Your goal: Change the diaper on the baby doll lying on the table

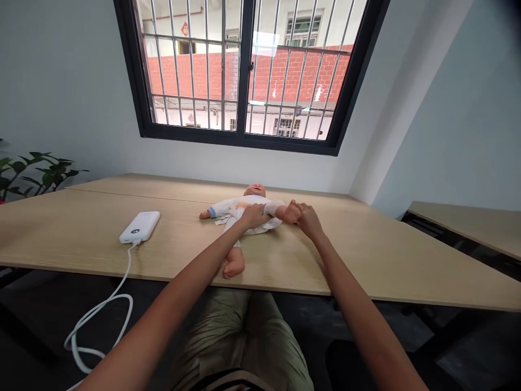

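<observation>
On its back on the table lies a baby doll (232,206) in white clothes with blue cuffs, its head toward the window. One of its legs is lifted, and the bare foot (291,212) points to the right. My left hand (255,215) is closed at the white cloth around the upper part of that leg; its fingertips are partly hidden. My right hand (308,220) grips the raised foot from the right side, fingers bent around it. The doll's other leg (234,263) stretches toward the table's front edge, below my left forearm.
A white power bank (140,227) rests on the table (179,252) at left, its white cable (126,271) hanging over the front edge. A leafy plant (44,172) stands far left. Behind the table is a barred window (244,142); another table (468,222) is at right.
</observation>
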Demonstrator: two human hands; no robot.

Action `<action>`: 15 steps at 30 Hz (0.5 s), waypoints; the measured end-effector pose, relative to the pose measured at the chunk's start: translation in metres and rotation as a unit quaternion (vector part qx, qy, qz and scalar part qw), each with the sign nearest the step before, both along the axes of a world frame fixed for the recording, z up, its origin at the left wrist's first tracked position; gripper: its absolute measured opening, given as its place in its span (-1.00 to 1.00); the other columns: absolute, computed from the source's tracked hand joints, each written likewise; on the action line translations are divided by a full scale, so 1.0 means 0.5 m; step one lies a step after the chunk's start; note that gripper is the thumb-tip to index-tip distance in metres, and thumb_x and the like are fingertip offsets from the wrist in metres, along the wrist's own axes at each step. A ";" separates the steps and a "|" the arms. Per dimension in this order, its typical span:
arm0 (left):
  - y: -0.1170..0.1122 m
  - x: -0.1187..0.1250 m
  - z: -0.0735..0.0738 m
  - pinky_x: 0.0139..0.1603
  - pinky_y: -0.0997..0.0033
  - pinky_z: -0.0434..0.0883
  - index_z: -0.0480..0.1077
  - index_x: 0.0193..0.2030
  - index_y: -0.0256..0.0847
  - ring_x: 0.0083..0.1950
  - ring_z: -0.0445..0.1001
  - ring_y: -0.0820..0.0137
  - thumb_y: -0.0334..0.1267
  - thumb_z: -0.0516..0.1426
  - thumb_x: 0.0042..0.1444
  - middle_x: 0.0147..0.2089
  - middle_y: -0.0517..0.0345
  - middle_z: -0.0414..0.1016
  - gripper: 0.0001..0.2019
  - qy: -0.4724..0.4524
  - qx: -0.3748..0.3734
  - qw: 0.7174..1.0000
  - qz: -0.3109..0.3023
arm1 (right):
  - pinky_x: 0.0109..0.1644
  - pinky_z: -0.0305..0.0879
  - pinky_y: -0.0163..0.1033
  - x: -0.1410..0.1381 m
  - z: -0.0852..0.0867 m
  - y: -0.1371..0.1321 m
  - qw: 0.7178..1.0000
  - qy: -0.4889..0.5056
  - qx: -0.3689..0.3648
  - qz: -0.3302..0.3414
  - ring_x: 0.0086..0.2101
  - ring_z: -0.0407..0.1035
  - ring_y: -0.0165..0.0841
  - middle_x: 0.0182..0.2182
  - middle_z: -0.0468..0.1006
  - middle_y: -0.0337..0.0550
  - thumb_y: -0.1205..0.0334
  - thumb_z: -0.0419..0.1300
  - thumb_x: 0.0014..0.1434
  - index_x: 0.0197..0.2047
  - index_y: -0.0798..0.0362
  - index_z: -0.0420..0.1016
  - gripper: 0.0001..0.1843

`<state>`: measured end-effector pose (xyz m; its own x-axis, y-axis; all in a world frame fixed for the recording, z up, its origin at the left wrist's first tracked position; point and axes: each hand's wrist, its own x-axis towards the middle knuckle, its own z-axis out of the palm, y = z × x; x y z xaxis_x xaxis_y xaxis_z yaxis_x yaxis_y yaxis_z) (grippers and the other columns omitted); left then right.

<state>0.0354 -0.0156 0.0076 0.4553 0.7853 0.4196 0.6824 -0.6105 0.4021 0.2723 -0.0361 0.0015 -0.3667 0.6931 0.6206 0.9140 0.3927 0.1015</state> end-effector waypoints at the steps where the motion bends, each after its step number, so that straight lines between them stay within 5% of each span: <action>1: -0.010 0.000 0.001 0.08 0.07 0.30 0.48 -0.04 -0.20 0.05 0.44 0.00 -0.06 0.10 0.14 -0.03 -0.11 0.54 -0.66 0.025 0.016 1.000 0.002 | -0.04 0.14 -0.18 -0.002 0.000 -0.001 1.000 -0.012 0.010 0.009 -0.11 0.35 -0.20 -0.17 0.56 0.03 0.43 0.06 0.25 -0.14 0.10 0.56 -0.75; 5: -0.043 -0.001 0.000 0.18 -0.03 0.22 0.30 0.25 -0.17 0.21 0.31 0.01 -0.05 0.05 0.19 0.13 -0.13 0.43 -0.49 0.127 0.073 0.989 0.006 | -0.03 0.16 -0.17 -0.018 -0.002 -0.005 0.994 -0.049 0.073 0.069 -0.08 0.35 -0.22 -0.13 0.58 -0.06 0.42 0.11 0.25 -0.13 0.05 0.55 -0.78; 9: -0.057 -0.002 -0.007 0.16 -0.06 0.24 0.29 0.25 -0.15 0.18 0.31 0.02 -0.05 0.04 0.18 0.15 -0.12 0.41 -0.49 0.173 0.111 0.979 0.002 | -0.06 0.23 -0.15 -0.038 -0.007 -0.008 0.982 -0.049 0.116 0.140 -0.11 0.39 -0.22 -0.15 0.60 -0.07 0.41 0.12 0.26 -0.12 0.04 0.54 -0.79; 15: -0.073 -0.003 -0.016 0.17 -0.16 0.21 0.25 0.26 -0.13 0.19 0.28 -0.04 -0.05 0.11 0.10 0.20 -0.16 0.35 -0.43 0.231 0.157 0.959 -0.040 | 0.04 0.33 -0.10 -0.066 -0.016 0.011 0.965 0.089 0.052 0.243 -0.02 0.44 -0.23 -0.05 0.58 -0.04 0.41 0.03 0.28 -0.18 0.02 0.53 -0.75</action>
